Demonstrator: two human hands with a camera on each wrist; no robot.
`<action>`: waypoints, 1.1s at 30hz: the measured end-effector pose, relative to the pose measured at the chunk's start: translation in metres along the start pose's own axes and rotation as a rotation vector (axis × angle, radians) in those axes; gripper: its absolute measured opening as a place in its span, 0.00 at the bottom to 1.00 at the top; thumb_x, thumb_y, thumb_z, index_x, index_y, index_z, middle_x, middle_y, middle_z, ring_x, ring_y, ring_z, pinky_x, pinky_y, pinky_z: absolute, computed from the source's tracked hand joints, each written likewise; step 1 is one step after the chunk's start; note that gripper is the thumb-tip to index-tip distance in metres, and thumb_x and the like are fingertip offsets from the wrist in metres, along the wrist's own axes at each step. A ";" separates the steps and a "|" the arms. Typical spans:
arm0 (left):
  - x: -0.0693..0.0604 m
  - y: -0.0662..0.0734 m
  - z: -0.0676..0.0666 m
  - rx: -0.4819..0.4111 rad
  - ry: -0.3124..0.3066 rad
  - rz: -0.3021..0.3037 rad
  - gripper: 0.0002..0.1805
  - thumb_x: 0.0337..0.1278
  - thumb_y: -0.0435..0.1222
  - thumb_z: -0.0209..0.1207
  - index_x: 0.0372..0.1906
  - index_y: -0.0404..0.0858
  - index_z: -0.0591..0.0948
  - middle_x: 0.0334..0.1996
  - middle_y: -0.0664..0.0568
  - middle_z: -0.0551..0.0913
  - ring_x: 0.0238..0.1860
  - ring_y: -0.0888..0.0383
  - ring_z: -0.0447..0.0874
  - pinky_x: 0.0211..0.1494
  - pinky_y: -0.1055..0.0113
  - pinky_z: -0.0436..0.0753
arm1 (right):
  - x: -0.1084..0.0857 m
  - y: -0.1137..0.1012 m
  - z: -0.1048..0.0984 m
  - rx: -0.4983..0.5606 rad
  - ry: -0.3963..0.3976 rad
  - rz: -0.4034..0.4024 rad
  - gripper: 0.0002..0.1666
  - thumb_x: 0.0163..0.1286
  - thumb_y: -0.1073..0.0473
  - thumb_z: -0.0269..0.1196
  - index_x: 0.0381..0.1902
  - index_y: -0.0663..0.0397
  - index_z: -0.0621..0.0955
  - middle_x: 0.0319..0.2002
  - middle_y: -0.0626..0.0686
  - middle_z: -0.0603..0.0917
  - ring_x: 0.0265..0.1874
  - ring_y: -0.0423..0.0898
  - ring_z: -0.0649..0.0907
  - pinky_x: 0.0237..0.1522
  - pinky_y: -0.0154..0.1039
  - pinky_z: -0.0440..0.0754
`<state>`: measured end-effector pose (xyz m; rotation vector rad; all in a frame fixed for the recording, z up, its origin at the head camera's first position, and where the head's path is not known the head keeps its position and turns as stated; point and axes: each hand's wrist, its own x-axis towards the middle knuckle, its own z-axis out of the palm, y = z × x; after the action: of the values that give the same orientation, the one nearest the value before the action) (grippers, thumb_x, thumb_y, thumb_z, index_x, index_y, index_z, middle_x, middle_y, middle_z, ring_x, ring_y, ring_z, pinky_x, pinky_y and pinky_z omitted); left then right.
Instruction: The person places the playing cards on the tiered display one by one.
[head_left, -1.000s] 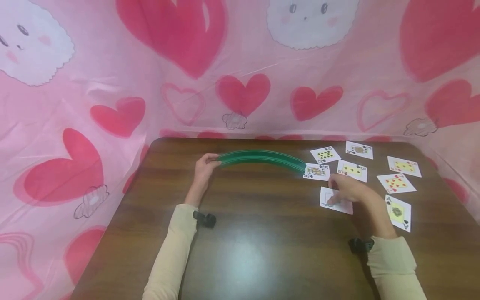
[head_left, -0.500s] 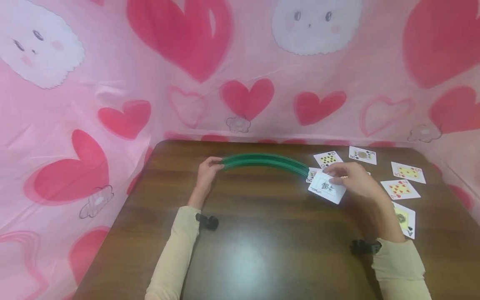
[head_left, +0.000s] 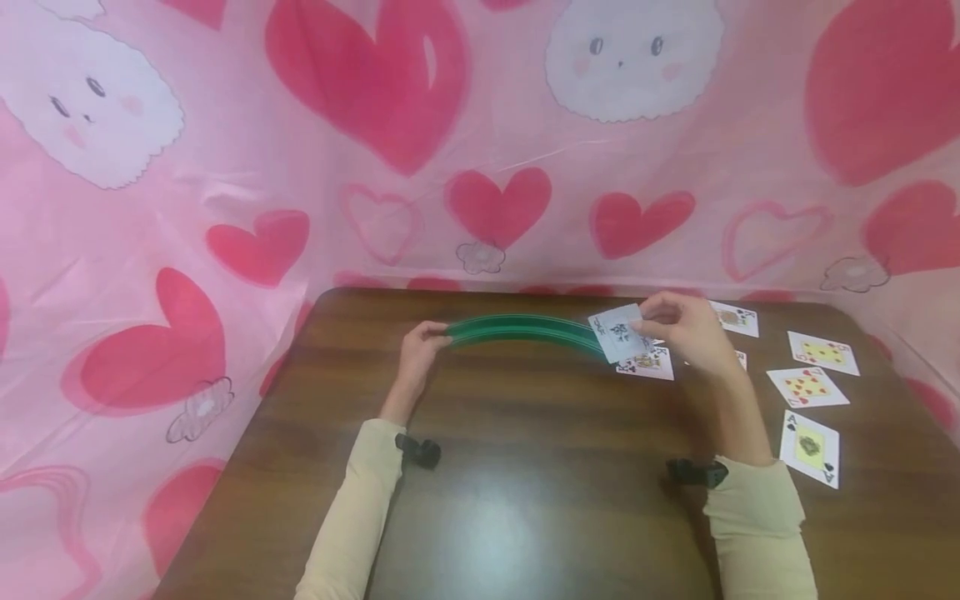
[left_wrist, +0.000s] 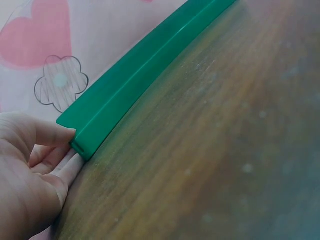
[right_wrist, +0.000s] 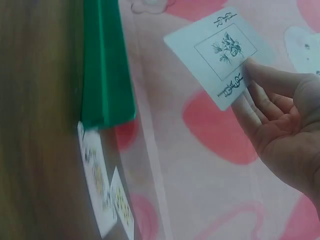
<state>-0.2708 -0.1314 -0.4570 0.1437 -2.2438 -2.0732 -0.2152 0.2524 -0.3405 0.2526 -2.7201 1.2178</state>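
Note:
A curved green card holder (head_left: 517,327) stands on the brown table. My left hand (head_left: 418,354) pinches its left end; in the left wrist view the fingertips of that hand (left_wrist: 35,175) are at the holder's end (left_wrist: 120,90). My right hand (head_left: 693,333) holds a joker card (head_left: 618,332) raised at the holder's right end. In the right wrist view the right hand (right_wrist: 287,120) pinches the card (right_wrist: 220,52) by one edge, clear of the holder (right_wrist: 107,70). A king card (head_left: 648,364) lies beside the holder's right end.
Face-up cards lie on the right of the table: an ace of spades (head_left: 810,448), a seven (head_left: 807,387), a five (head_left: 823,352) and a king (head_left: 737,318) at the back. Others are partly behind the right hand. A pink heart-patterned cloth (head_left: 570,200) hangs behind the table.
My right hand has picked the joker up from the table, raised it and moved it back and left to the holder's right end. The left hand keeps its grip on the holder.

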 end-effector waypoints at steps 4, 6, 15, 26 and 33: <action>-0.002 0.000 -0.001 -0.003 0.005 0.032 0.09 0.45 0.31 0.60 0.36 0.35 0.80 0.38 0.47 0.78 0.38 0.55 0.77 0.42 0.62 0.74 | 0.005 -0.011 0.007 0.086 0.009 0.009 0.18 0.51 0.47 0.65 0.35 0.51 0.79 0.35 0.51 0.82 0.35 0.44 0.81 0.34 0.35 0.76; -0.002 0.000 -0.002 -0.007 0.001 0.037 0.09 0.45 0.30 0.60 0.36 0.35 0.80 0.38 0.47 0.78 0.38 0.55 0.77 0.42 0.62 0.74 | 0.008 -0.017 0.010 0.117 0.011 0.011 0.18 0.51 0.46 0.65 0.36 0.51 0.79 0.36 0.50 0.82 0.36 0.43 0.81 0.35 0.37 0.75; 0.002 0.002 -0.005 0.005 -0.015 -0.035 0.11 0.48 0.31 0.59 0.40 0.35 0.79 0.41 0.47 0.78 0.40 0.55 0.76 0.45 0.63 0.73 | 0.019 -0.034 0.021 0.280 0.054 0.084 0.22 0.48 0.46 0.67 0.37 0.53 0.79 0.37 0.50 0.82 0.39 0.44 0.78 0.43 0.43 0.67; 0.001 -0.001 -0.001 0.011 0.010 0.003 0.10 0.45 0.29 0.59 0.38 0.36 0.80 0.39 0.47 0.79 0.38 0.56 0.76 0.43 0.63 0.74 | 0.028 -0.050 0.036 0.540 0.114 0.051 0.20 0.47 0.57 0.69 0.36 0.62 0.78 0.33 0.48 0.83 0.35 0.44 0.81 0.38 0.34 0.72; 0.000 -0.002 0.001 0.005 0.007 0.016 0.11 0.45 0.29 0.59 0.38 0.36 0.79 0.39 0.46 0.79 0.37 0.55 0.77 0.42 0.62 0.75 | 0.031 -0.056 0.041 0.686 0.126 0.060 0.18 0.48 0.59 0.68 0.37 0.61 0.78 0.35 0.53 0.82 0.40 0.48 0.77 0.41 0.37 0.71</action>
<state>-0.2707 -0.1304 -0.4586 0.1324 -2.2387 -2.0560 -0.2363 0.1820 -0.3212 0.1572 -2.1255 2.0669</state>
